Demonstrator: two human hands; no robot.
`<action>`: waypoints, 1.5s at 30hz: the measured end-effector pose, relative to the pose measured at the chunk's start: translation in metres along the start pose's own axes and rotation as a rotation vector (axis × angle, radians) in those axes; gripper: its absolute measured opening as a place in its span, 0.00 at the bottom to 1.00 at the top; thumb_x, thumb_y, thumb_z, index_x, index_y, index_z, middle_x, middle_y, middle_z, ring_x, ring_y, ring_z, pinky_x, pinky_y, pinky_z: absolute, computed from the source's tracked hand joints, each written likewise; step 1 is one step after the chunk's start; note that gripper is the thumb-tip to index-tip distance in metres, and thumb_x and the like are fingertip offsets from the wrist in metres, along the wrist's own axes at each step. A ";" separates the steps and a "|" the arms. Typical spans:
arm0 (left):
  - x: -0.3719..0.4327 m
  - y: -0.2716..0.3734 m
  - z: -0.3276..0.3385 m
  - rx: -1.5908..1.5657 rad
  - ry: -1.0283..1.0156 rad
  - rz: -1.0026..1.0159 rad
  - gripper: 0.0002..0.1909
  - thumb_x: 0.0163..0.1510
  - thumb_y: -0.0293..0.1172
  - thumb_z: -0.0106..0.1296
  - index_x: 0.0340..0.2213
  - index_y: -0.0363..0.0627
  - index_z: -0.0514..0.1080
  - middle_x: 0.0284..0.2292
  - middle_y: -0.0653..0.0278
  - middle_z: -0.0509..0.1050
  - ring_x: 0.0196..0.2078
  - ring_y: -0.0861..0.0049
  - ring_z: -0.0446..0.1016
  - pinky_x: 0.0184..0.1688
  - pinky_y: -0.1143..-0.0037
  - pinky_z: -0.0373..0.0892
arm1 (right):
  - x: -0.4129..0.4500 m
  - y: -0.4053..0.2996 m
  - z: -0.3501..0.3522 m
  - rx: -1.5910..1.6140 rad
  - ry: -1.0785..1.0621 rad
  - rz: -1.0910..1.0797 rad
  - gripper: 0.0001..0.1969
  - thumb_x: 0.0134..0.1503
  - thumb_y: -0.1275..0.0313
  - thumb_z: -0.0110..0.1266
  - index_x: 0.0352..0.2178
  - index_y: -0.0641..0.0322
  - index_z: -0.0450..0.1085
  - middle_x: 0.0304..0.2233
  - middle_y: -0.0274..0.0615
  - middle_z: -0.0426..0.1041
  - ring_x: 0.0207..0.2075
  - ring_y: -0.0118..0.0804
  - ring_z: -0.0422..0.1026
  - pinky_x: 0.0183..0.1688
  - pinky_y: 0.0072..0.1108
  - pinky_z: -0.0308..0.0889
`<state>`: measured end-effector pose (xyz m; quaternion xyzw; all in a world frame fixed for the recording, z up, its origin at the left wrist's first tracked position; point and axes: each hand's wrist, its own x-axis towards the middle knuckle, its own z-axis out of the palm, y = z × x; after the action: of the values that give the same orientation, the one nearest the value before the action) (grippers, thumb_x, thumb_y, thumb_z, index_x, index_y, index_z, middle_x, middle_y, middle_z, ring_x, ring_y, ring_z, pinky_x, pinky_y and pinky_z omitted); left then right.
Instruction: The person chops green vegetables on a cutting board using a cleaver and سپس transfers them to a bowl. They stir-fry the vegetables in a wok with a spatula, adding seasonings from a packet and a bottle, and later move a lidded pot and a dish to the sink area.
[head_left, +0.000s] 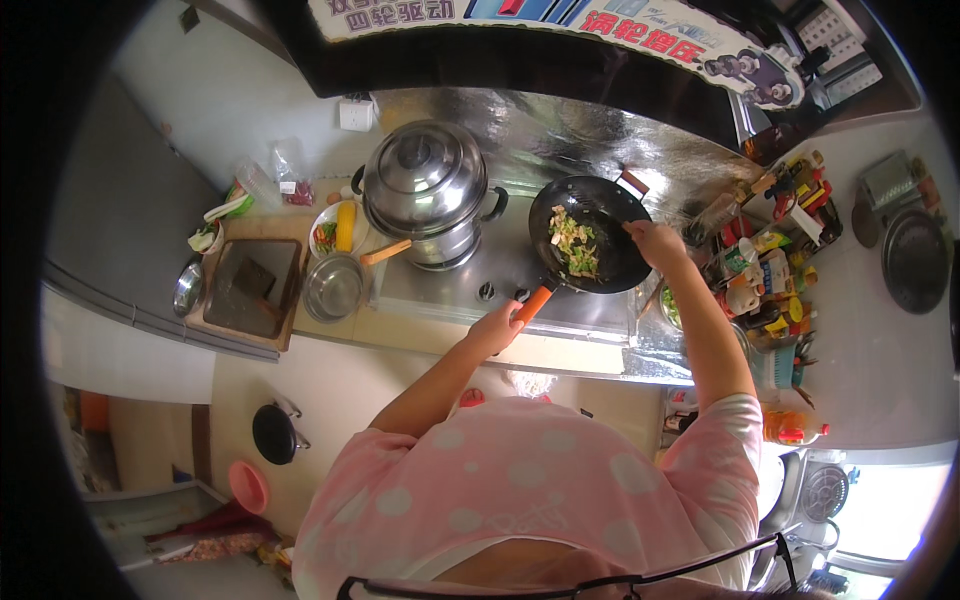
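My left hand (498, 328) grips the orange handle (534, 304) of a black wok (615, 259) on the gas stove (450, 292). Chopped green and pale food (573, 241) lies in the left half of the wok. Over the wok's right side is my right hand (660, 244), its fingers curled; whether it holds a utensil handle is too unclear to tell. A short wooden helper handle (634, 182) sticks out from the wok's far rim. To the left stands a lidded stainless steel steamer pot (424, 176).
Left of the steamer are a plate with corn (346, 226), a saucepan (334, 289) and a board with a cleaver (253, 278). Seasoning bottles (772, 277) crowd the right side, near a bowl of greens (670, 306). The range hood (525, 64) overhangs the back.
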<state>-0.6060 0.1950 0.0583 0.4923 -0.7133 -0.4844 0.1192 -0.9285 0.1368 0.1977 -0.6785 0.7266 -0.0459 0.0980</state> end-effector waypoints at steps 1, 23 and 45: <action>0.000 0.000 0.001 0.018 -0.002 0.004 0.18 0.51 0.34 0.42 0.44 0.46 0.59 0.17 0.67 0.69 0.15 0.80 0.64 0.20 0.76 0.60 | -0.010 -0.004 0.000 0.027 0.043 -0.133 0.14 0.53 0.57 0.43 0.38 0.44 0.70 0.34 0.44 0.72 0.37 0.44 0.70 0.38 0.29 0.65; -0.009 0.021 -0.011 -0.063 -0.066 -0.108 0.19 0.50 0.36 0.43 0.45 0.48 0.60 0.15 0.67 0.67 0.15 0.80 0.65 0.19 0.77 0.60 | -0.060 0.016 0.062 0.244 0.296 0.067 0.11 0.54 0.64 0.45 0.37 0.50 0.69 0.28 0.52 0.71 0.32 0.50 0.71 0.34 0.34 0.65; -0.006 0.018 -0.006 -0.057 -0.042 -0.093 0.19 0.50 0.38 0.44 0.44 0.49 0.61 0.16 0.66 0.69 0.17 0.76 0.68 0.22 0.74 0.62 | -0.029 0.030 -0.007 -0.133 0.026 0.002 0.12 0.55 0.65 0.41 0.34 0.58 0.69 0.29 0.44 0.73 0.31 0.38 0.73 0.35 0.27 0.68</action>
<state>-0.6097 0.1969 0.0772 0.5111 -0.6777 -0.5199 0.0957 -0.9575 0.1678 0.2008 -0.6821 0.7300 -0.0061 0.0433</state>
